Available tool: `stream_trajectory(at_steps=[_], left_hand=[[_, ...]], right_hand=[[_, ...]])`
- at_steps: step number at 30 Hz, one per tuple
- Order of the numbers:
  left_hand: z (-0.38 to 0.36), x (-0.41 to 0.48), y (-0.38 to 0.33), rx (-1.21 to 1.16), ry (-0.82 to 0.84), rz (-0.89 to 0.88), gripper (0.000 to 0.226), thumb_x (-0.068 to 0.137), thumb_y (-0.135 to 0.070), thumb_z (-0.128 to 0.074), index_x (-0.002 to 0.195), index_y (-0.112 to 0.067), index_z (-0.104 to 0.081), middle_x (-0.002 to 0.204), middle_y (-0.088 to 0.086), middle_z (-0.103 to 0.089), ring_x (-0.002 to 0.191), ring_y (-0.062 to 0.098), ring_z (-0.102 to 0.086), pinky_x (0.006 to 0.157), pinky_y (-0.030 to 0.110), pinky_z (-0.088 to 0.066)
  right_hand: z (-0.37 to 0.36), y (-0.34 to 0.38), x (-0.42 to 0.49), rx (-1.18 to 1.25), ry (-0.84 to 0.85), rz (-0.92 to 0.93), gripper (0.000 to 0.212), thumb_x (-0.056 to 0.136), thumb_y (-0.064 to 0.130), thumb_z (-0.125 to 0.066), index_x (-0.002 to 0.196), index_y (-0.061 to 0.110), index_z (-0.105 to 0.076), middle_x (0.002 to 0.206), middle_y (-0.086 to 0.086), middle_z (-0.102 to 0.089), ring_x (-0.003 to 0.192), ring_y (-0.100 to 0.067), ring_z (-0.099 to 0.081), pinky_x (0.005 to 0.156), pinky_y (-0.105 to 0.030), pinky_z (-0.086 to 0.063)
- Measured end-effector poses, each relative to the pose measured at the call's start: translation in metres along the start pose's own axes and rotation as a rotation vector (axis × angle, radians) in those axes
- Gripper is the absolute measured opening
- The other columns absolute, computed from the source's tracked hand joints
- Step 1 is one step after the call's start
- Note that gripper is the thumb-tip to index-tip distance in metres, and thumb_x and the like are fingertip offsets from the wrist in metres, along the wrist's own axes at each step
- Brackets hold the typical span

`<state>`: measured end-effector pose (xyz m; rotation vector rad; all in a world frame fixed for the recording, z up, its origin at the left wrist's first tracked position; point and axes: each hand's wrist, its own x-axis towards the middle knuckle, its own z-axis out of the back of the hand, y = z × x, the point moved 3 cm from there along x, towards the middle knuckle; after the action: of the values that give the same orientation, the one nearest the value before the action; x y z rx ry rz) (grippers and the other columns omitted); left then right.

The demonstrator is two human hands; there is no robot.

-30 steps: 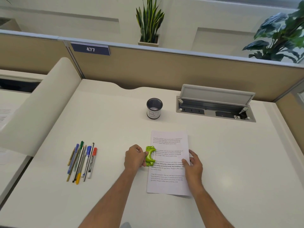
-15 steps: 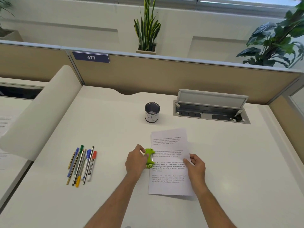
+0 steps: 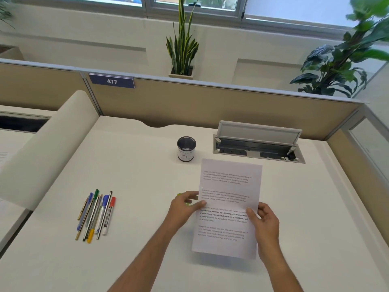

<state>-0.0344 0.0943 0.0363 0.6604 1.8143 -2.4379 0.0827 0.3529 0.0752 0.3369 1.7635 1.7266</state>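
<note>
White sheet [image 3: 229, 186] hanging above the bench [image 3: 136, 165], left hand [image 3: 185, 205] pinching its left edge, right hand [image 3: 266, 222] its right.

Single head-worn, wide-angle view. We look forward and down from above the near edge of the desk [image 3: 136, 165], facing twelve o'clock toward the partition [image 3: 210, 102]. The field takes in the desk's full depth and, beyond the partition, the wall and window [image 3: 189, 3]. Our forearms enter at six o'clock. The left hand [image 3: 185, 207] and right hand [image 3: 267, 224] hold the sheet [image 3: 229, 186] close below the lens. From the sheet, the pens [image 3: 95, 216] lie at nine o'clock and the pen cup [image 3: 186, 149] at eleven.
</note>
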Motion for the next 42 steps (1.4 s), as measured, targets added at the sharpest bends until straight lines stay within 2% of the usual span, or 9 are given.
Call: stream_trajectory(at_steps=[6,8,13,19,23,28,34,39,42], left_hand=[[-0.01,-0.018,-0.054,-0.194,0.003,-0.156,0.014,0.087,-0.03,-0.088,0.09,-0.017,-0.085,0.093,0.002,-0.083,0.073,0.009,-0.071,0.059,0.015,-0.048],[-0.012,-0.025,-0.068,-0.184,-0.037,-0.217,0.008,0.088,-0.026,-0.088,0.088,-0.019,-0.085,0.092,0.002,-0.082,0.067,0.006,-0.064,0.062,0.021,-0.047],[-0.014,-0.046,-0.083,-0.062,-0.152,-0.41,0.009,0.087,-0.034,-0.088,0.083,-0.031,-0.08,0.09,-0.009,-0.076,0.079,0.012,-0.06,0.073,0.029,-0.048],[-0.039,-0.06,-0.045,0.113,-0.262,-0.38,0.01,0.085,-0.039,-0.087,0.084,-0.036,-0.077,0.086,-0.016,-0.073,0.091,0.013,-0.062,0.067,0.028,-0.049],[-0.056,-0.072,-0.03,0.208,-0.236,-0.341,0.038,0.086,-0.032,-0.088,0.089,-0.065,-0.07,0.097,-0.031,-0.07,0.089,0.006,-0.062,0.069,0.028,-0.051],[-0.057,-0.088,-0.031,0.184,-0.305,-0.343,0.049,0.083,-0.024,-0.091,0.091,-0.067,-0.07,0.102,-0.028,-0.066,0.093,0.005,-0.062,0.075,0.016,-0.047],[-0.064,-0.094,-0.026,0.187,-0.253,-0.282,0.03,0.087,-0.031,-0.088,0.09,-0.059,-0.077,0.097,-0.033,-0.071,0.094,0.005,-0.065,0.077,0.031,-0.051],[-0.065,-0.099,-0.03,0.115,-0.225,-0.225,0.044,0.087,-0.031,-0.088,0.09,-0.07,-0.07,0.101,-0.035,-0.068,0.097,0.012,-0.066,0.081,0.031,-0.053],[-0.063,-0.099,-0.028,0.064,-0.185,-0.222,0.02,0.089,-0.034,-0.086,0.093,-0.051,-0.078,0.094,-0.024,-0.074,0.096,0.015,-0.066,0.082,0.04,-0.055]], right_hand=[[0.013,0.047,-0.009,0.002,0.099,0.126,0.014,0.096,-0.003,-0.072,0.105,0.006,-0.069,0.1,-0.007,-0.08,0.09,-0.018,-0.076,0.078,-0.023,-0.063],[0.019,0.063,-0.013,-0.025,0.108,0.179,0.021,0.094,-0.007,-0.072,0.107,0.009,-0.07,0.096,0.005,-0.082,0.091,-0.011,-0.076,0.08,-0.018,-0.061],[0.038,0.075,-0.022,-0.03,0.062,0.24,0.022,0.09,-0.011,-0.074,0.089,0.009,-0.065,0.059,0.017,-0.068,0.057,0.004,-0.062,0.062,-0.006,-0.049],[0.045,0.034,-0.028,-0.058,0.032,0.15,0.032,0.086,-0.022,-0.073,0.09,0.01,-0.073,0.066,0.01,-0.076,0.059,0.002,-0.066,0.065,-0.009,-0.052],[0.048,0.02,-0.035,-0.08,0.092,0.117,0.037,0.086,-0.022,-0.073,0.078,0.014,-0.076,0.056,0.008,-0.063,0.052,-0.002,-0.053,0.058,-0.013,-0.044],[0.055,0.021,-0.04,-0.061,0.074,0.133,0.033,0.087,-0.023,-0.07,0.1,0.006,-0.076,0.06,0.009,-0.072,0.057,0.002,-0.065,0.064,-0.007,-0.05],[0.061,0.004,-0.038,-0.066,0.082,0.033,0.027,0.083,-0.029,-0.065,0.08,-0.003,-0.073,0.083,-0.015,-0.082,0.08,-0.026,-0.078,0.072,-0.02,-0.059],[0.062,0.002,-0.043,-0.162,0.098,0.074,0.035,0.087,-0.017,-0.074,0.08,0.017,-0.076,0.066,0.007,-0.069,0.061,-0.011,-0.059,0.064,-0.022,-0.046],[0.061,0.012,-0.045,-0.129,0.127,0.057,0.034,0.086,-0.018,-0.074,0.093,0.014,-0.079,0.081,0.003,-0.083,0.074,-0.012,-0.073,0.072,-0.017,-0.056]])
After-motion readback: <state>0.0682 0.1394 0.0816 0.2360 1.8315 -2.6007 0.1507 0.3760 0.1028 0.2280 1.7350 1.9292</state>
